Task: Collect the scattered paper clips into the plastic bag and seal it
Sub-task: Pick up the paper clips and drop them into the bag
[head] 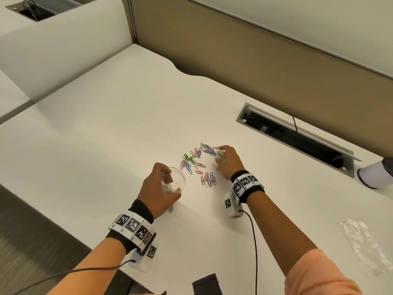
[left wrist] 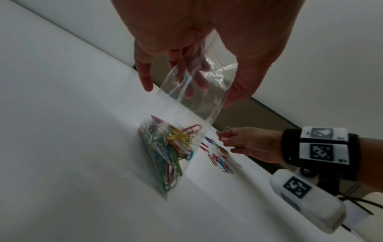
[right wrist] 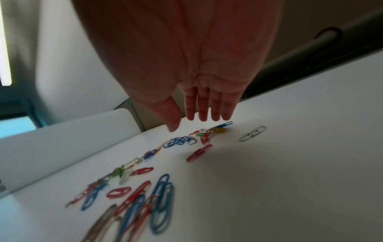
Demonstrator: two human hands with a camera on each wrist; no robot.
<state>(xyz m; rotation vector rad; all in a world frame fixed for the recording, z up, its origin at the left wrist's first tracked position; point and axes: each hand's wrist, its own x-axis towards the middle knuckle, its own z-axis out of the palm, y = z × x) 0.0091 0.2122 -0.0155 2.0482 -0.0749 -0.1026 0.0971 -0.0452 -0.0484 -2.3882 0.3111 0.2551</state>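
Note:
My left hand (head: pixel 163 180) pinches the top of a clear plastic bag (head: pixel 175 179) and holds it upright on the white desk (head: pixel 106 135). In the left wrist view the bag (left wrist: pixel 199 98) hangs from my left hand (left wrist: pixel 176 78), with several coloured clips (left wrist: pixel 170 147) lying in its bottom. Loose coloured paper clips (head: pixel 196 161) lie scattered just right of the bag. My right hand (head: pixel 223 159) hovers over the far right end of the scatter. In the right wrist view the right hand (right wrist: pixel 192 114) is empty, its fingers straight above the clips (right wrist: pixel 178 140).
An open cable slot (head: pixel 297 135) is cut into the desk behind the clips. A white cylinder with a dark end (head: pixel 374 173) lies at the right edge. Crumpled clear plastic (head: pixel 361 243) lies front right. A beige partition (head: pixel 255 60) closes the back.

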